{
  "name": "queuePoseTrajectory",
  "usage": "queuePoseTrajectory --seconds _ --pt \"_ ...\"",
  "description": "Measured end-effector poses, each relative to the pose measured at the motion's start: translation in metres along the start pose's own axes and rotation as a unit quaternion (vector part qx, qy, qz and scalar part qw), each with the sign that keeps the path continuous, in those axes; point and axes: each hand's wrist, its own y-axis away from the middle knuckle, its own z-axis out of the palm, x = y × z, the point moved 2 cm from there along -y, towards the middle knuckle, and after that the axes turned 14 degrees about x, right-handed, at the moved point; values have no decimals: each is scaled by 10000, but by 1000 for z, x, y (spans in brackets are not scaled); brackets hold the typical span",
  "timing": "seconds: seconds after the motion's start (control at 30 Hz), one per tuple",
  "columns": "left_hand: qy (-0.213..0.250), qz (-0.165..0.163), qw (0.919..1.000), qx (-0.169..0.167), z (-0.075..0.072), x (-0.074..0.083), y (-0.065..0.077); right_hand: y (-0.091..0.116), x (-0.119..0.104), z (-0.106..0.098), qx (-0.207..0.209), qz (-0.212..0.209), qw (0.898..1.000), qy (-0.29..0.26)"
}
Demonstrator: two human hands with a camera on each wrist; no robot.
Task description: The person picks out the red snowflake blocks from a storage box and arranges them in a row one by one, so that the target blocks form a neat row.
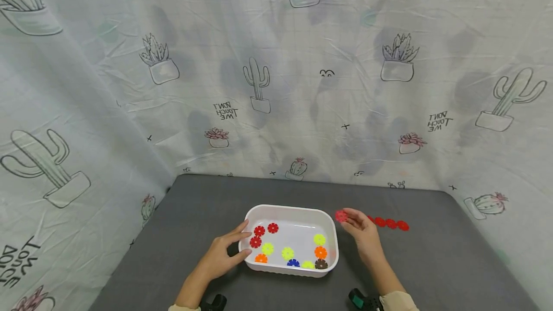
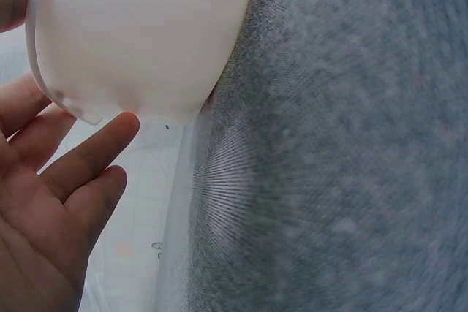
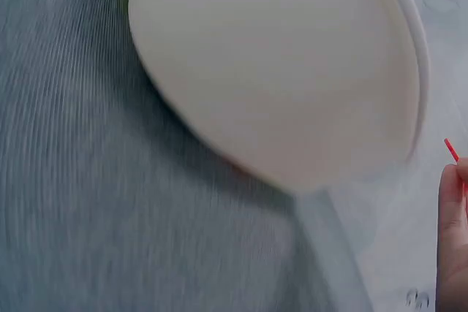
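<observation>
A white plastic tub (image 1: 285, 269) stands on the grey table, with notched flower-shaped discs lying inside. My left hand (image 1: 221, 256) holds the tub's left rim; in the left wrist view some fingers (image 2: 95, 153) lie along its outer wall. Just beyond the right rim, my right hand (image 1: 363, 234) pinches a red notched disc (image 1: 341, 216) between thumb and fingertips. Only the edge of a red disc (image 3: 451, 150) shows in the right wrist view. Behind the right hand, several red discs (image 1: 390, 223) lie in a row on the table, the nearest partly hidden.
Inside the tub are red discs (image 1: 259, 231) at the left, yellow discs (image 1: 287, 253), orange discs (image 1: 320, 252), a blue disc (image 1: 293, 263) and a brown disc (image 1: 321, 264). A cactus-print curtain (image 1: 285, 85) hangs behind the grey table (image 1: 207, 196).
</observation>
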Motion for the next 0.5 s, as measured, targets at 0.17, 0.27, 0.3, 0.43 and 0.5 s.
queuePoseTrajectory --seconds 0.17,0.27,0.3,0.43,0.5 --pt "9 16 10000 -3 2 -1 0 -6 13 -23 260 3 9992 -305" --pt "10 36 10000 -11 2 -1 1 -8 20 -36 427 82 9977 -523" --pt "17 39 10000 -12 3 -1 1 -9 22 -40 482 115 9974 -531" --pt "50 22 10000 6 3 -1 2 -10 27 -53 669 189 9949 -729" --pt "37 33 10000 30 2 0 3 -11 28 -58 762 214 9942 -729"
